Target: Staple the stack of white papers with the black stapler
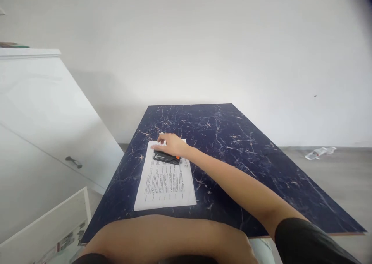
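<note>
My right hand (171,144) reaches in from the right, over the top part of some printed paper sheets (167,179). Its fingers are bent, with a gap between thumb and fingertips. A black stapler (167,158) with an orange part lies on the sheets, right against the near side of the thumb; I cannot tell how firmly they touch. By the fingertips is a small white object (161,133), its kind unclear. My left arm lies folded across the near table edge. Of my left hand (242,248) only the back shows at the bottom; its fingers are hidden.
The dark blue marble-patterned table (226,140) reaches to a pale wall. On the left stands a white cabinet (58,113) with a dark handle, and below it a white-framed open container (69,206) with items inside. Clear crumpled plastic (319,153) lies on the floor to the right.
</note>
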### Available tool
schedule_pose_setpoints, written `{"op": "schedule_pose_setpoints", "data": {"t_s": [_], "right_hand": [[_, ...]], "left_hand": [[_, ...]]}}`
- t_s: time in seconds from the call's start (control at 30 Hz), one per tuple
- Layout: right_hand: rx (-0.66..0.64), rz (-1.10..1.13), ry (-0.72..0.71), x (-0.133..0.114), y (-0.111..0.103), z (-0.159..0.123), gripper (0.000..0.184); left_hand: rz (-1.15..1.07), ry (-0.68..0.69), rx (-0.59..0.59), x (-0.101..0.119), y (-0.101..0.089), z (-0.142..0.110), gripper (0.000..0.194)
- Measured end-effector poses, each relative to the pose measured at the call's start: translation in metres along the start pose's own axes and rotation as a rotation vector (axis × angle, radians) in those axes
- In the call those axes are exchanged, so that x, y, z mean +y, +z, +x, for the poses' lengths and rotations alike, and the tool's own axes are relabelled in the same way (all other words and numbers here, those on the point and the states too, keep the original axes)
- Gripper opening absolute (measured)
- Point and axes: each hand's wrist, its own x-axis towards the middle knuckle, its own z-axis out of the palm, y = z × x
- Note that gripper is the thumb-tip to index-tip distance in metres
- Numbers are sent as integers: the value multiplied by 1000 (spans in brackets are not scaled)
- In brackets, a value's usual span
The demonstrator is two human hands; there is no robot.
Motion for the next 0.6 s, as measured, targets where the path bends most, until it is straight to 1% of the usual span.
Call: {"op": "schedule_pose_setpoints", "data": {"t_s": [0.03,0.07,0.1,0.13,0.2,0.27,0.33,0.4,0.43,0.5,0.6], "right_hand": [[-10,-69,7,-6,1,-10,46],[-23,-140,15,-9,3,-19,45],[-44,-207,23,-11,5,-26,42],[-66,-267,30,-12,9,-32,38],[-87,-356,41,-10,18,-38,32],[-77,-395,41,-8,25,-40,31],[-65,-407,39,-6,27,-40,31],[-64,-414,41,-6,25,-41,30],[-66,-416,43,-5,22,-43,31],[-68,-413,43,-1,13,-51,30],[-47,-405,70,13,-6,-69,30]], "left_hand": [[-227,125,129,-3,10,-2,20],[-364,142,131,-2,19,-4,19],[-448,153,116,2,26,-4,20],[-519,136,70,8,30,-3,22],[-633,70,-27,22,35,-1,27],[-675,37,-52,31,35,0,31],[-672,57,6,31,32,-1,34],[-684,78,65,23,27,-3,36],[-705,78,68,18,25,-5,35],[-757,64,35,8,19,-6,35],[-823,56,-12,-3,10,-8,37]]}}
